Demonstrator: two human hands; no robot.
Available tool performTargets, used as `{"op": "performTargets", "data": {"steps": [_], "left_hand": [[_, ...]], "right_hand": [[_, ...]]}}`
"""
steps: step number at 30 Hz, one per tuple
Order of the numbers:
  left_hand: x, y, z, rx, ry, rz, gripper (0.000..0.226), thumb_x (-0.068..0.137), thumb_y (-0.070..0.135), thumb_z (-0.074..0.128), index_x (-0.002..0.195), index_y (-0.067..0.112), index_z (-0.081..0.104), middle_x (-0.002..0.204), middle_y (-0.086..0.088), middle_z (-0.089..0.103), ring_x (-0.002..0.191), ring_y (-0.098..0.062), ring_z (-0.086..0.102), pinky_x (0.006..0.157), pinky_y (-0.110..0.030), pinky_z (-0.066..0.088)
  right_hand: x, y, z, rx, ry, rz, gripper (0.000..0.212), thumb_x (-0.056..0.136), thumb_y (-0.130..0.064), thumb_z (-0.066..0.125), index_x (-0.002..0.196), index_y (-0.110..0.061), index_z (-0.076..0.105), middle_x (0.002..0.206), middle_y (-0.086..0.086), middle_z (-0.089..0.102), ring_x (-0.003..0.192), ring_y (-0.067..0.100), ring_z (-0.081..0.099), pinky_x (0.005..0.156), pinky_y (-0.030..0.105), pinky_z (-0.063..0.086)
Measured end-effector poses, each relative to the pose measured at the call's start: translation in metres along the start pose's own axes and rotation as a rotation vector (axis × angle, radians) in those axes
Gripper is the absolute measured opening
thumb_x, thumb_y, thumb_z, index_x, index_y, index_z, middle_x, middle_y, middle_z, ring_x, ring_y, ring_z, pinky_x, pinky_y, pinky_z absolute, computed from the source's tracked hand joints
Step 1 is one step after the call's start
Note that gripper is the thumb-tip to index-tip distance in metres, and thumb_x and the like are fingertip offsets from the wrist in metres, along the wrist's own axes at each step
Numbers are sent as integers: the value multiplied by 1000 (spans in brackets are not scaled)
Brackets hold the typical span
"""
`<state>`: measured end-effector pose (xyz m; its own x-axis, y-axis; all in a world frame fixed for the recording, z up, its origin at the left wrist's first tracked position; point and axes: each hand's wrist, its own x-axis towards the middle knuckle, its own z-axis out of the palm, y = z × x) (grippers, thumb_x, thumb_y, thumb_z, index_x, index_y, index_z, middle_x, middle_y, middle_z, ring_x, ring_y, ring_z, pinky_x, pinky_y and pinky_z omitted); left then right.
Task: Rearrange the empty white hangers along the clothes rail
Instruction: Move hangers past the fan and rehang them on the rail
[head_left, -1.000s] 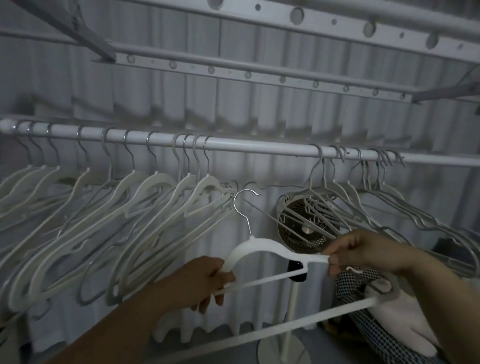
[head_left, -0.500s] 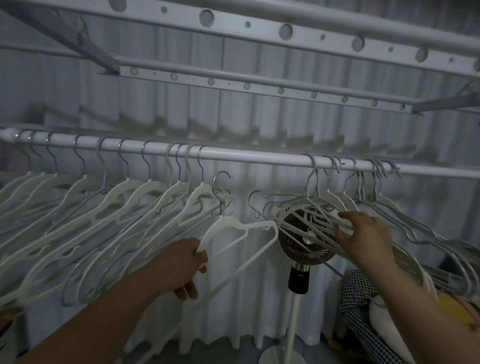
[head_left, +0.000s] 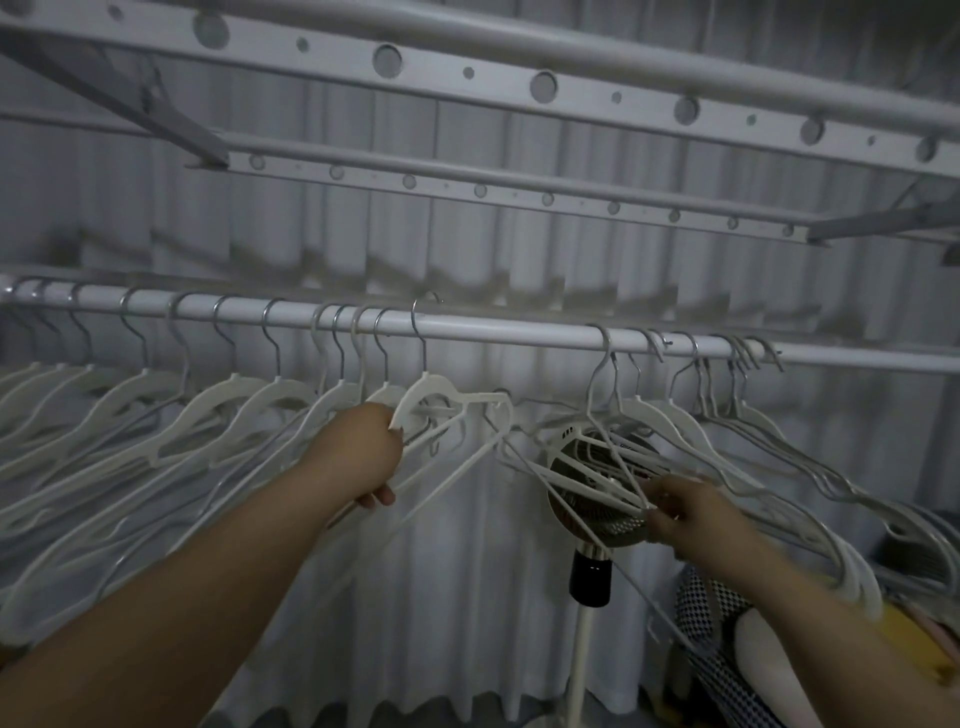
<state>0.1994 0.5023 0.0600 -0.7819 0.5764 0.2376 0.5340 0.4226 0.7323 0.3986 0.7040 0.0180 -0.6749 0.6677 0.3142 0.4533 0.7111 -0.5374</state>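
- along the clothes rail (head_left: 519, 330), head view: a left bunch (head_left: 223, 405) of white hangers and a right bunch (head_left: 727, 415) hang well apart
- left hand (head_left: 358, 452) has its fingers curled round the shoulder of a white hanger (head_left: 447, 397), whose hook reaches over the rail just right of the left bunch
- right hand (head_left: 685, 506) pinches thin lower bars of the right bunch with its fingers, in front of a standing fan (head_left: 597, 488)

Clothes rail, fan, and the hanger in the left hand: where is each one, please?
Clothes rail (head_left: 519, 330), head view, bare middle stretch.
Fan (head_left: 615, 527), head view, lower grille.
Hanger (head_left: 410, 399), head view, white left shoulder, below its hook.
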Motion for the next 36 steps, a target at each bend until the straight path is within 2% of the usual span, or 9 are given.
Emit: {"op": "performTargets", "data": {"steps": [5,12,15,18,21,23,25,31,36], "left_hand": [[10,1,-1,254,55,-49,18,93,5,38,98,-1,54,81,-20,67,60,-32,66,56,-34,53],[15,-9,6,203,27,-44,17,95,8,30,87,7,45,56,-13,55,43,-23,54,44,-25,44],[15,-5,5,274,41,-40,16,92,4,36,96,4,52,77,-17,62,50,-23,56,52,-29,48],[17,-1,4,389,14,-87,21,88,1,48,108,-3,55,106,-22,65,80,-31,66,69,-34,52],[20,-6,2,373,-24,-128,22,90,-1,40,104,-8,56,95,-24,67,52,-26,57,55,-31,50],[20,-11,1,352,-2,-135,24,90,0,37,105,-8,55,88,-22,66,58,-29,62,59,-34,53],[22,-17,0,351,22,-118,24,89,0,39,106,-5,54,94,-22,67,79,-33,67,70,-35,54],[21,-25,-3,386,190,2,29,90,15,43,113,5,56,115,-21,61,104,-34,58,84,-31,44],[6,-19,-7,392,309,107,29,93,18,39,114,10,57,117,-15,61,105,-32,56,79,-32,41]], "right_hand": [[-1,-3,1,80,-35,-17,28,90,-9,52,118,-10,54,73,4,59,52,13,51,42,14,40],[-6,-9,7,192,-5,-38,42,91,-5,49,132,-11,43,72,12,55,44,12,45,36,11,37],[-5,-14,9,399,3,-7,38,90,5,45,126,-5,49,57,10,45,32,1,45,36,5,35],[0,-20,18,490,44,20,37,87,9,46,122,-1,54,50,5,47,33,-3,46,44,7,43],[3,-25,28,448,35,-14,40,86,6,50,125,-4,54,33,-8,50,36,-3,49,56,13,45],[4,-28,32,429,7,-47,38,87,5,49,123,-7,53,30,-12,49,34,-4,48,46,6,39],[4,-31,34,435,-11,-68,39,87,5,49,124,-6,53,31,-14,50,33,-5,48,44,6,37],[7,-33,41,472,3,-67,39,87,6,49,124,-5,53,45,-7,48,37,-2,48,45,6,40],[7,-37,39,346,48,-129,38,89,-9,54,127,-11,50,67,0,56,48,-1,52,55,14,45]]}}
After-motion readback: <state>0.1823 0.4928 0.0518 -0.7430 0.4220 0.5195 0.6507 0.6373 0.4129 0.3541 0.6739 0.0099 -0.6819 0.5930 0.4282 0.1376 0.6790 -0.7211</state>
